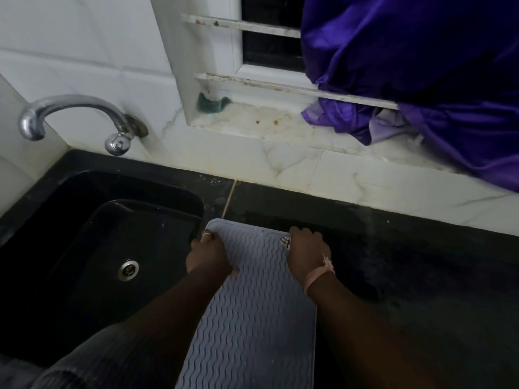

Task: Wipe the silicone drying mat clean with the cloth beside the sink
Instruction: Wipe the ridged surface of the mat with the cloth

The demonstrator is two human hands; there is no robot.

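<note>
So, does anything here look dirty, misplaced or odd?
Yes. The window sill has brown stains, and a green scrubber lies in its corner. A purple cloth hangs down over the sill. The drying mat lies flat.

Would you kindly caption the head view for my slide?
Both hands on the grey silicone mat beside the black sink; right hand holds a cloth.
</note>
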